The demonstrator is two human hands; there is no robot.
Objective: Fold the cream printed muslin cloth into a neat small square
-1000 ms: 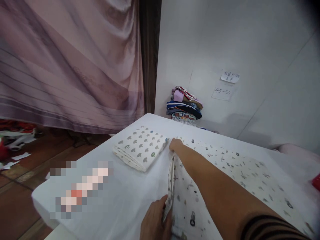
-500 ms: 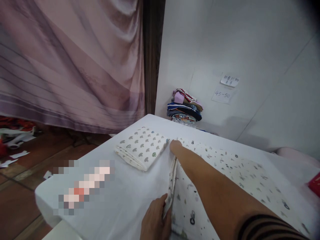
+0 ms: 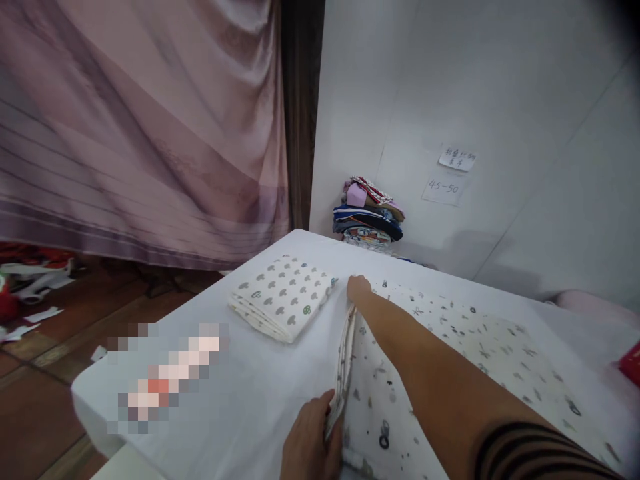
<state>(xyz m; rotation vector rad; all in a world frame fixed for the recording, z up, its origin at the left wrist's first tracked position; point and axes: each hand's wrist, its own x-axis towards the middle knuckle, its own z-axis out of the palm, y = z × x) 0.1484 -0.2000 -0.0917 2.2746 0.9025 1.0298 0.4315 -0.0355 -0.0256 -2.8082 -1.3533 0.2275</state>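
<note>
A white cloth with small dark and grey prints (image 3: 385, 400) lies over the right part of the table, its left side gathered into a layered folded edge. My left hand (image 3: 313, 433) is closed around the near end of that edge, fingers curled over the layers. Farther off, my right hand (image 3: 358, 288) is closed on the far end of the same edge, its arm stretched across the cloth. To the left of my hands rests a folded white cloth with grey mushroom-like prints (image 3: 287, 293), touched by neither hand.
The table (image 3: 240, 393) has a white cover. A blurred-out patch (image 3: 173, 373) hides something at its left. Behind it stands a stack of folded fabrics (image 3: 367, 210) by the white wall. A pink curtain (image 3: 150, 133) hangs at left; something red (image 3: 631, 363) shows at the right edge.
My right hand has shifted slightly right, taking the far end of the folded edge with it. My left hand stays in about the same place.
</note>
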